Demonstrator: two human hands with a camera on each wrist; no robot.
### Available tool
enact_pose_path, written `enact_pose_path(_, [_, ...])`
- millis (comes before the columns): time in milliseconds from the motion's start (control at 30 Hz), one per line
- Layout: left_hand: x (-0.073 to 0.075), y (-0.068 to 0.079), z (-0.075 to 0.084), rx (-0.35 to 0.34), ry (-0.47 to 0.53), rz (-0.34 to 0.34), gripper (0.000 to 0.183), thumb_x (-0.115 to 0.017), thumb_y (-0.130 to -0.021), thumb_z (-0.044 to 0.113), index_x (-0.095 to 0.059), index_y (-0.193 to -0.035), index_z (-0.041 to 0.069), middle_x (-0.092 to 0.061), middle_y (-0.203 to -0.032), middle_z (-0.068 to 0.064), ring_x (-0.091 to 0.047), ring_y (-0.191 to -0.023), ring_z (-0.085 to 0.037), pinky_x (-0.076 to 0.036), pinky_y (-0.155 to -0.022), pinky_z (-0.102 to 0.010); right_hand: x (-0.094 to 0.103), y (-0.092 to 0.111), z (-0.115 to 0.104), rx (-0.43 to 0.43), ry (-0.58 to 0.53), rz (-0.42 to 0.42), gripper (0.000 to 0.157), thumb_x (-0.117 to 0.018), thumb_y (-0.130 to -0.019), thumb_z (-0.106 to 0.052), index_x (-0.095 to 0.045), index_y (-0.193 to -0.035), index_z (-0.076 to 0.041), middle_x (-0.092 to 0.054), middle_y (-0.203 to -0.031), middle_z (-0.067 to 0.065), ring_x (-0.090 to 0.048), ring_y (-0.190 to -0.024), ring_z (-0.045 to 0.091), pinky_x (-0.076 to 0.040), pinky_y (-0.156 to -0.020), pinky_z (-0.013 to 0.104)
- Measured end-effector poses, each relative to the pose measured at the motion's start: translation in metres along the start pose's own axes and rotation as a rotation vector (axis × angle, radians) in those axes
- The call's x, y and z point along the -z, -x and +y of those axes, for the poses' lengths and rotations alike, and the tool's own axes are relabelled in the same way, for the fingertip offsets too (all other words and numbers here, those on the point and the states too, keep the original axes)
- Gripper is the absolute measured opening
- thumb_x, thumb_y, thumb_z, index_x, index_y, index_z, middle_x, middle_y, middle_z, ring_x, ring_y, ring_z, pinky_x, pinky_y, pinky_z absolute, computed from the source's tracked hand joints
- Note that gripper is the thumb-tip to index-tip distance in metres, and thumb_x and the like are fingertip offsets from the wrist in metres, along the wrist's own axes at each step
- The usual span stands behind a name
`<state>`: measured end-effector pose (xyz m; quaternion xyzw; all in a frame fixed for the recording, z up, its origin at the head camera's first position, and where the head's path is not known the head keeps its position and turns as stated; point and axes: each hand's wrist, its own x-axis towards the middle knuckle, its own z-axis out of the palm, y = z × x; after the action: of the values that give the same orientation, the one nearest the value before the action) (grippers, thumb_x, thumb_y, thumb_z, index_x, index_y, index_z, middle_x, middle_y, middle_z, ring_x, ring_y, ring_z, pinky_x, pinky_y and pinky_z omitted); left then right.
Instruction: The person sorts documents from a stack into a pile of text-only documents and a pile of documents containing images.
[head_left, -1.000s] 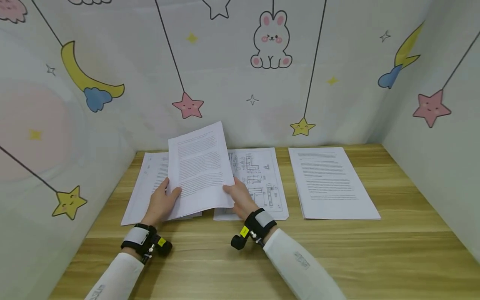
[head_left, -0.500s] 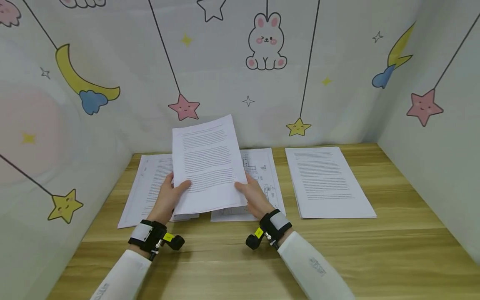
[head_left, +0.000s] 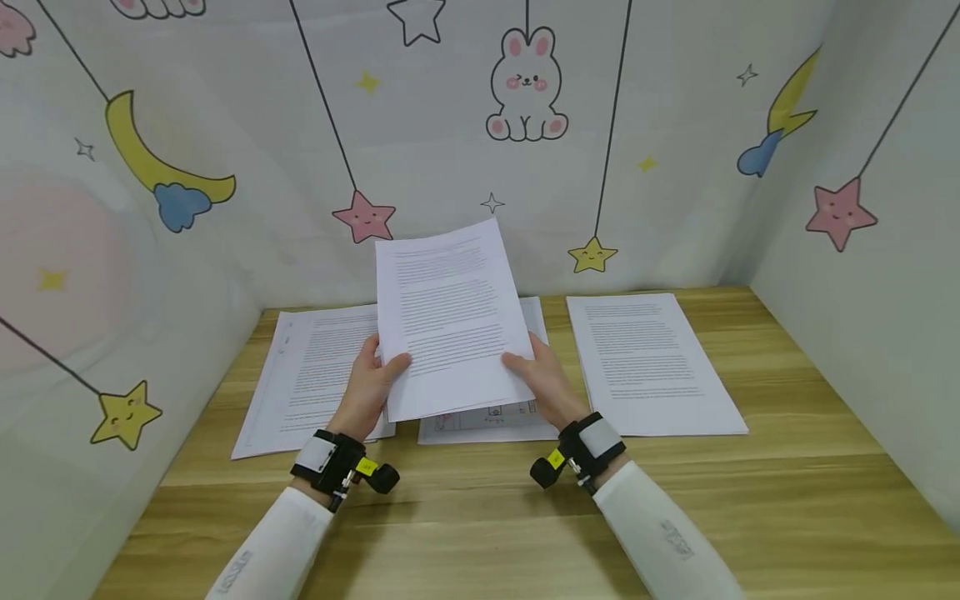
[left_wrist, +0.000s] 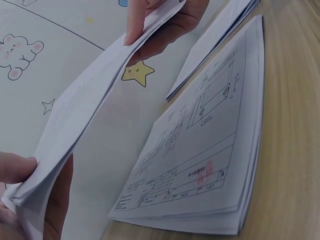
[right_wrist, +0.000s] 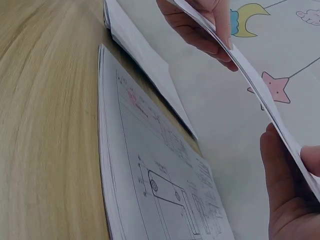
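Note:
Both hands hold a thin stack of printed paper (head_left: pixel 453 321) by its lower sides, raised and tilted above the table. The left hand (head_left: pixel 367 385) pinches the left edge, thumb on the printed face and fingers behind. On the opposite edge the right hand (head_left: pixel 551 379) has the same grip. Below the held sheets lies a stack of technical drawings (left_wrist: pixel 200 145), partly hidden in the head view; a red stamp mark shows on its top sheet in the left wrist view. To the left rests another text stack (head_left: pixel 318 383), partly covered by the left hand and the held paper.
A third stack of text pages (head_left: pixel 645 367) lies on the right of the wooden table (head_left: pixel 480 533). Behind and at the sides stand white walls (head_left: pixel 675 100) printed with cartoon stars, a moon and a rabbit. Each wrist wears a strapped camera.
Both hands have carried the held paper to the right and slightly up, from over the left stack to over the drawings. More of the left stack shows; the drawings are more covered.

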<state>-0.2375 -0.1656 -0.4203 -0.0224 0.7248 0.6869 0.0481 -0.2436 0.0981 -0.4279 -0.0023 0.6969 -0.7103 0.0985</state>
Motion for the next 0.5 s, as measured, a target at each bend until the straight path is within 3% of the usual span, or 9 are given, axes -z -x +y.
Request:
enact_pose_path(133, [-0.013, -0.002, -0.001, -0.011, -0.003, -0.033, 0.064, -0.048, -0.103, 0.013, -0.016, -0.157, 0.022, -0.055, -0.14, -0.017, -0.063, -0.114, -0.019, -0.055, -0.085, -0.03, 0.014, 0.006, -0.001, 0.008, 0.062, 0.006, 0.052, -0.054, -0.1, -0.022, -0.038, -0.149, -0.018, -0.051, -0.147, 0.006, -0.043, -0.14, 0.024, -0.028, -0.121, 0.049])
enact_pose_path(233, [-0.024, -0.002, -0.001, -0.033, -0.015, -0.066, 0.067, -0.047, -0.102, 0.01, -0.011, -0.158, 0.022, -0.05, -0.147, -0.012, -0.056, -0.126, -0.022, -0.05, -0.098, -0.034, 0.025, 0.01, 0.0, 0.029, 0.087, 0.0, 0.052, -0.052, -0.102, -0.025, -0.036, -0.151, -0.019, -0.051, -0.147, 0.007, -0.045, -0.138, 0.026, -0.03, -0.119, 0.05])
enact_pose_path(400, [-0.041, -0.003, -0.004, -0.059, -0.004, -0.096, 0.066, -0.044, -0.102, 0.005, -0.012, -0.159, 0.018, -0.036, -0.158, -0.007, -0.039, -0.143, -0.024, -0.032, -0.118, -0.047, 0.04, 0.012, 0.002, 0.022, 0.117, 0.024, 0.056, -0.05, -0.103, -0.03, -0.032, -0.154, -0.015, -0.044, -0.153, 0.01, -0.04, -0.144, 0.028, -0.028, -0.121, 0.05])
enact_pose_path(500, [-0.05, -0.004, -0.004, -0.055, -0.008, -0.096, 0.064, -0.042, -0.102, 0.005, -0.014, -0.158, 0.017, -0.03, -0.161, -0.006, -0.031, -0.148, -0.023, -0.023, -0.124, -0.048, 0.051, 0.013, 0.004, -0.001, 0.119, 0.051, 0.06, -0.05, -0.103, -0.03, -0.028, -0.156, -0.012, -0.04, -0.157, 0.011, -0.037, -0.146, 0.028, -0.027, -0.122, 0.049])
